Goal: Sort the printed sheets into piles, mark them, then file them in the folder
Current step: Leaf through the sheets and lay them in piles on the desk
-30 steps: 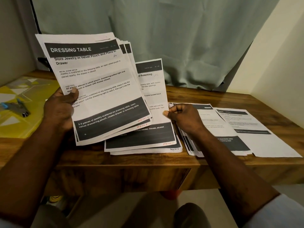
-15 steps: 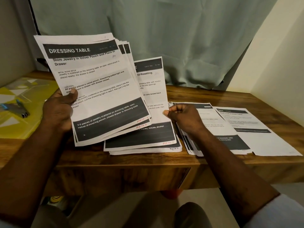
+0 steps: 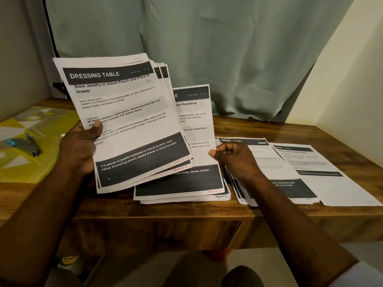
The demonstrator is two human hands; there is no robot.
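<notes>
My left hand (image 3: 79,147) grips a fanned stack of printed sheets (image 3: 126,121) headed "DRESSING TABLE", tilted up above the desk, thumb on the top page. Behind it a single sheet (image 3: 195,125) marked A3 stands raised; my right hand (image 3: 234,160) pinches its right edge. Under that sheet a small pile (image 3: 182,186) lies flat with red page numbers at the corner. To the right lie a "KITCHEN" pile (image 3: 269,162) and another sheet pile (image 3: 323,175). A yellow patterned folder (image 3: 24,150) lies at the far left.
The wooden desk (image 3: 165,210) stands against a grey-green curtain (image 3: 196,48). A stapler with blue trim (image 3: 24,143) rests on the folder. A cream wall (image 3: 352,90) bounds the right side. My knee shows below the desk's front edge.
Nothing but a slight shift of the camera; both hands keep the same holds on the same sheets.
</notes>
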